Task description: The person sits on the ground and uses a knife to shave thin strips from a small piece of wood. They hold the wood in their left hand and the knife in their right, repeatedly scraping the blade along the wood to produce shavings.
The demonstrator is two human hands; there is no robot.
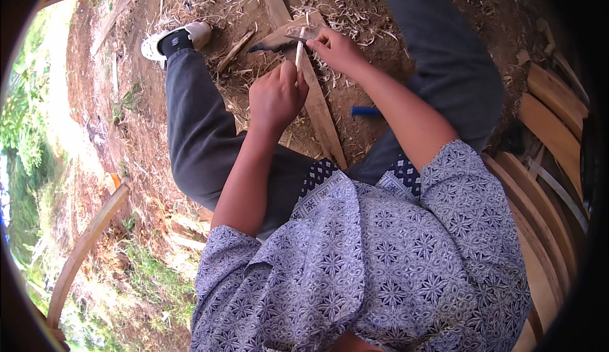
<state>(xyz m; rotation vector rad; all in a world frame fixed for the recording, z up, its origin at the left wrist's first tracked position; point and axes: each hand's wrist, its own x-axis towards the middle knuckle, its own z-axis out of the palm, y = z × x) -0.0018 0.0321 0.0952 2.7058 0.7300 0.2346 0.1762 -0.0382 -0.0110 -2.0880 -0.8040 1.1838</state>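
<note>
Brown earth ground (352, 137) spreads under everything, with green plants (22, 123) along the left edge of the view. The person's blue-and-white patterned shirt (380, 250) fills the lower middle, and dark grey trousers (203, 136) cover two legs set wide apart on the ground. At the right, several curved wooden pieces (552, 136) lie close beside one another, partly hidden by the shirt; at the left, a single curved wooden strip (82, 250) arches near the rim. A long plank (323, 120) runs between the legs, away from the person. A white shoe (200, 33) with a dark sock is at the far end of the left leg

The left hand (276, 95) is above the ground, just left of the plank, its fingers curled tightly round the near end of a pale stick (299, 57). That slim stick rises from the fist, nearly upright in the view, above the plank. The right hand (336, 50) is just beside it, fingers closed on a knife (295, 38) whose grip is hidden in the hand; the thin dark blade points left across the stick. A short blue object (364, 111) lies near the right forearm. Smallest are the curled wood shavings (374, 27) scattered about
</note>
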